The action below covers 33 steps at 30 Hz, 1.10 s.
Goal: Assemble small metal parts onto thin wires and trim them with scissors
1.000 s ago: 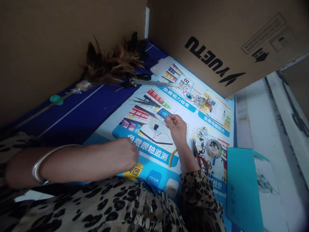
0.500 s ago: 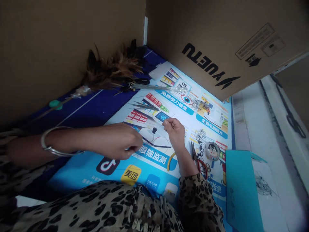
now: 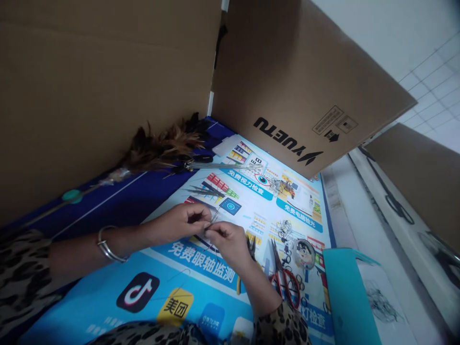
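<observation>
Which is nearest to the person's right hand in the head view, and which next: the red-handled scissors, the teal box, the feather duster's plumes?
From the right hand:
1. Red-handled scissors, just to its right on the poster.
2. Feather duster's plumes, up and left against the cardboard wall.
3. Teal box, far right at the poster's edge.

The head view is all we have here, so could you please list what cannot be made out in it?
- Piece pinched between the left hand and right hand: too small, covered by fingertips.
- Pliers: handles hidden behind the right wrist.
- Feather duster: its stick fades into shadow at the left.
- Wire bits on the white sheet: too small and blurred.
</observation>
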Tool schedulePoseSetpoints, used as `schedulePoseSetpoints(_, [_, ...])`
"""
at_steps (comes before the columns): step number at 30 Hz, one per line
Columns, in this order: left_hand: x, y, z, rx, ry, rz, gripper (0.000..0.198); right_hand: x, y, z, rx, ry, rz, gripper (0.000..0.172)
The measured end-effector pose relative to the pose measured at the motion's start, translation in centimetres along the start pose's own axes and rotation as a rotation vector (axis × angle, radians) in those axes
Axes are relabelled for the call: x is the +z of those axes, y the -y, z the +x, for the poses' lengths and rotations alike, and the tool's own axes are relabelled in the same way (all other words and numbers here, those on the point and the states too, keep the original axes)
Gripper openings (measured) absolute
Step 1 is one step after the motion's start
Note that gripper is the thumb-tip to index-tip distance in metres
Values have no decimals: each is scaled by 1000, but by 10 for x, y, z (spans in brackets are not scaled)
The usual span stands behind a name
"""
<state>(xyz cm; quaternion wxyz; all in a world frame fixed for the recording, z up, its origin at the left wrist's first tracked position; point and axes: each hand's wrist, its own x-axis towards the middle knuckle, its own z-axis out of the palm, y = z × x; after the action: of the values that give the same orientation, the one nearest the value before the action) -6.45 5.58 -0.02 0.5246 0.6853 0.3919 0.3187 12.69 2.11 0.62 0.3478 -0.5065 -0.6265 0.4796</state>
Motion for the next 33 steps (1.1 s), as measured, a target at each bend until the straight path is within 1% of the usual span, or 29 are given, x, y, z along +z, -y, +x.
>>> schedulePoseSetpoints(5, [2,6,2,49,40,-27,14,2,-3,0,-2,-30,5,16])
schedulePoseSetpoints(9, [3,8,2,87,64,-82,13,7,-3,-1,-50,-98,-96,17])
schedulePoseSetpoints(11, [2,8,2,113,67,-94,13,9,-1,-4,-118,-155,-181,14])
schedulePoseSetpoints(14, [-1,7,0,204,46,-83,11,10,0,-6,-292,-229,-342,13])
schedulePoseSetpoints(16, [-2,7,-1,255,14,-73,10,10,-4,-5,-410,-235,-452,15])
schedulePoseSetpoints(18, [-2,8,-1,261,-14,-70,10,11,-12,-4,-471,-222,-545,16])
schedulePoseSetpoints(23, [3,10,1,197,-54,-50,11,14,-27,0,-429,-171,-751,12])
schedulePoseSetpoints(26, [5,10,1,136,-62,-34,12,16,-30,1,-420,-153,-801,10])
schedulePoseSetpoints(29, [6,11,-1,64,-53,-76,16,17,-30,0,-392,-119,-836,8])
schedulePoseSetpoints(31, [6,12,0,81,-24,-77,14,16,-30,0,-352,-96,-855,8])
schedulePoseSetpoints(33, [7,14,0,141,6,-49,11,16,-30,0,-316,-73,-852,7])
